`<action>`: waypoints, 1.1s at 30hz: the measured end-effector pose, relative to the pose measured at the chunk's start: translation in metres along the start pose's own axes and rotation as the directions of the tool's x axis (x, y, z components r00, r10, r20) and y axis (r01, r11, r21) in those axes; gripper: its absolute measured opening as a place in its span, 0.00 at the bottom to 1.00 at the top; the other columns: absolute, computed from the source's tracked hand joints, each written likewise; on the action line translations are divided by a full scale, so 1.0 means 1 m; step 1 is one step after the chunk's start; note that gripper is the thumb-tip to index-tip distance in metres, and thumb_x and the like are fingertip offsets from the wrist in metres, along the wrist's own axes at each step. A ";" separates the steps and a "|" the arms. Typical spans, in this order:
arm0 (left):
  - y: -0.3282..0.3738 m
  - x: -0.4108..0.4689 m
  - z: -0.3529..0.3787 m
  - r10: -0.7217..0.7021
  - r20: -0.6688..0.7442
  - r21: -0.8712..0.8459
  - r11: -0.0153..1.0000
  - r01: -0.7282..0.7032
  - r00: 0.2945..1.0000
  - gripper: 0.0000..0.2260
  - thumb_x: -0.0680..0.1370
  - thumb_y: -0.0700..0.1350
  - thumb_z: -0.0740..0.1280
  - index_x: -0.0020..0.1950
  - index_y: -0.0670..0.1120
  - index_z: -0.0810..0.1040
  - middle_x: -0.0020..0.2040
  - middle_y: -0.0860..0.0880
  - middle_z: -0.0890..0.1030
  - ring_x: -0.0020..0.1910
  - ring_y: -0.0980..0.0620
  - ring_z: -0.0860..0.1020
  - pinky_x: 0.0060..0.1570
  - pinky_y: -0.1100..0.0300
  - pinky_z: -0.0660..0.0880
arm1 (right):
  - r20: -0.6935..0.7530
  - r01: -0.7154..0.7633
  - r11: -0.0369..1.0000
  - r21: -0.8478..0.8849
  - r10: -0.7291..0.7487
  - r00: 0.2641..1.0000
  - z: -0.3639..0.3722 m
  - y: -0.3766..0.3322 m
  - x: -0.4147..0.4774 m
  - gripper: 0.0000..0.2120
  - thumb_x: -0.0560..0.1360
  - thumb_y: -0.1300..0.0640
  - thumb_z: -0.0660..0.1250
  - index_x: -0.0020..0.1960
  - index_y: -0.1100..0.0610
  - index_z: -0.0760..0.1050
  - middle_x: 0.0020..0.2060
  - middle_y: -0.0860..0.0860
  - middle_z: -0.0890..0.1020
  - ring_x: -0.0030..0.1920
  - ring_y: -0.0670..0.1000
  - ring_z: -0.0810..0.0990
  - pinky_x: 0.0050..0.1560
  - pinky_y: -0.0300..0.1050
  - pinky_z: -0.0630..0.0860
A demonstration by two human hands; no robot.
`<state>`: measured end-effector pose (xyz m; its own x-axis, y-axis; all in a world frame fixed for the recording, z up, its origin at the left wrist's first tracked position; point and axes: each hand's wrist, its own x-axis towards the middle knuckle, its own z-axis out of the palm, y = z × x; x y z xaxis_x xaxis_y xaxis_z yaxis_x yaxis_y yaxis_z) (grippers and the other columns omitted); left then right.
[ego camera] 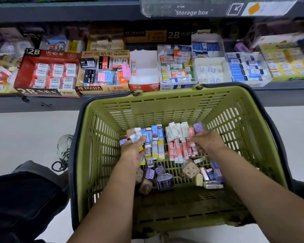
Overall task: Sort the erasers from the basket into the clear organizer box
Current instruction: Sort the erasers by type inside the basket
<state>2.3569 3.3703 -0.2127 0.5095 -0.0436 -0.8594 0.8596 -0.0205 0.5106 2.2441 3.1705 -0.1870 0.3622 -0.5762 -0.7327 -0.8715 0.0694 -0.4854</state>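
A green slatted basket stands on the floor in front of me with several erasers on its bottom: blue and yellow ones, red and white ones, and purple and beige ones nearer me. My left hand is inside the basket and grips a bunch of small erasers, blue, white and purple. My right hand is curled over the red-and-white pile, its fingertips on those erasers. A clear storage box sits on the upper shelf, partly cut off.
A low shelf behind the basket carries open cartons of erasers: red 2B box, 4B eraser box, a nearly empty white box, blue-packed boxes. My knee in dark cloth and a shoe are at left.
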 end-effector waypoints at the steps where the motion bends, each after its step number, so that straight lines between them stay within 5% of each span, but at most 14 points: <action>1: 0.000 -0.002 0.002 0.002 0.009 0.017 1.000 -0.003 1.000 0.32 0.72 0.39 0.75 0.72 0.43 0.65 0.71 0.45 0.67 0.39 0.54 0.76 0.54 0.57 0.77 | 0.000 -0.031 0.999 -0.044 0.031 1.000 -0.004 0.007 0.004 0.07 0.75 0.60 0.69 0.45 0.65 0.79 0.33 0.56 0.78 0.29 0.51 0.74 0.39 0.46 0.76; 4: -0.003 -0.008 0.007 0.021 0.019 0.056 0.998 -0.022 1.000 0.33 0.72 0.40 0.75 0.73 0.43 0.65 0.73 0.47 0.66 0.36 0.56 0.74 0.61 0.53 0.75 | -0.013 -0.077 0.988 -0.133 0.076 0.997 -0.002 0.021 0.014 0.08 0.75 0.61 0.68 0.38 0.61 0.73 0.31 0.57 0.78 0.29 0.53 0.75 0.46 0.50 0.79; 7: -0.007 -0.013 0.008 0.021 0.055 0.076 0.997 -0.025 0.998 0.33 0.72 0.40 0.75 0.73 0.42 0.64 0.73 0.47 0.65 0.37 0.56 0.74 0.64 0.52 0.73 | -0.001 -0.052 0.961 -0.272 0.053 0.999 0.005 0.028 0.020 0.08 0.75 0.57 0.68 0.41 0.61 0.74 0.39 0.60 0.83 0.38 0.56 0.81 0.51 0.53 0.80; 12: -0.009 -0.017 0.008 0.029 0.079 0.126 0.991 -0.039 0.996 0.34 0.72 0.39 0.75 0.74 0.41 0.62 0.74 0.46 0.64 0.43 0.52 0.77 0.56 0.57 0.77 | 0.060 0.056 0.912 -0.406 -0.035 0.998 0.003 0.026 0.013 0.05 0.74 0.55 0.68 0.45 0.56 0.73 0.42 0.55 0.78 0.42 0.52 0.76 0.37 0.40 0.73; 15: -0.010 -0.023 0.013 0.018 0.122 0.137 0.990 -0.035 0.992 0.35 0.71 0.39 0.75 0.74 0.41 0.62 0.75 0.47 0.61 0.47 0.51 0.76 0.51 0.59 0.78 | -0.007 0.147 0.871 -0.469 -0.170 0.985 0.005 0.014 0.005 0.07 0.77 0.54 0.64 0.44 0.57 0.77 0.42 0.52 0.79 0.46 0.52 0.79 0.46 0.40 0.75; 19: -0.012 -0.032 0.026 -0.005 0.189 0.145 0.989 -0.023 0.982 0.36 0.72 0.41 0.75 0.74 0.40 0.60 0.75 0.46 0.62 0.40 0.58 0.75 0.43 0.63 0.79 | 0.282 0.182 0.981 0.071 -0.195 0.940 0.027 -0.012 -0.024 0.06 0.76 0.53 0.68 0.46 0.56 0.79 0.35 0.51 0.81 0.33 0.48 0.77 0.32 0.36 0.75; 22: -0.014 -0.031 0.030 -0.003 0.209 0.111 0.994 -0.021 0.978 0.35 0.74 0.40 0.73 0.75 0.38 0.59 0.73 0.45 0.64 0.43 0.57 0.76 0.45 0.62 0.79 | 0.400 0.077 0.983 0.165 -0.138 0.906 0.043 -0.020 -0.029 0.10 0.74 0.53 0.70 0.51 0.58 0.77 0.31 0.53 0.78 0.29 0.48 0.74 0.32 0.40 0.71; 25: -0.013 -0.024 0.025 -0.014 0.182 0.073 0.997 0.001 0.983 0.32 0.75 0.39 0.72 0.74 0.38 0.60 0.60 0.43 0.74 0.41 0.54 0.77 0.41 0.62 0.79 | 0.306 0.038 0.977 0.210 -0.103 0.947 0.055 -0.022 -0.021 0.06 0.74 0.58 0.71 0.48 0.59 0.76 0.25 0.52 0.77 0.19 0.44 0.72 0.22 0.35 0.68; 27: -0.010 -0.019 0.020 0.002 0.148 0.071 0.997 -0.012 0.989 0.17 0.77 0.40 0.69 0.63 0.34 0.72 0.46 0.45 0.80 0.40 0.52 0.78 0.42 0.61 0.80 | 0.177 0.069 0.976 0.206 -0.107 0.978 0.060 -0.023 -0.014 0.03 0.75 0.61 0.69 0.47 0.60 0.76 0.23 0.52 0.77 0.17 0.43 0.71 0.20 0.33 0.68; 30: -0.004 -0.014 0.016 0.077 0.062 0.040 0.996 -0.079 0.995 0.06 0.80 0.41 0.64 0.48 0.38 0.76 0.43 0.45 0.79 0.38 0.51 0.77 0.50 0.56 0.79 | -0.014 0.152 0.983 0.098 -0.152 0.988 0.069 -0.030 -0.002 0.06 0.77 0.60 0.66 0.40 0.57 0.73 0.33 0.58 0.79 0.27 0.52 0.77 0.33 0.44 0.77; 33: 0.001 -0.011 0.015 0.083 0.046 -0.039 0.996 -0.082 0.995 0.10 0.82 0.40 0.61 0.62 0.42 0.69 0.46 0.42 0.76 0.37 0.50 0.75 0.54 0.52 0.78 | -0.075 0.250 0.956 -0.152 -0.263 0.962 0.080 -0.038 0.002 0.06 0.76 0.59 0.64 0.42 0.60 0.77 0.43 0.61 0.83 0.42 0.59 0.82 0.47 0.52 0.80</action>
<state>2.3513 3.3556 -0.2020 0.5770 -0.0907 -0.8117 0.8160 0.0222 0.5776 2.3045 3.2315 -0.2079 0.5527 -0.6338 -0.5411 -0.7933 -0.2011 -0.5747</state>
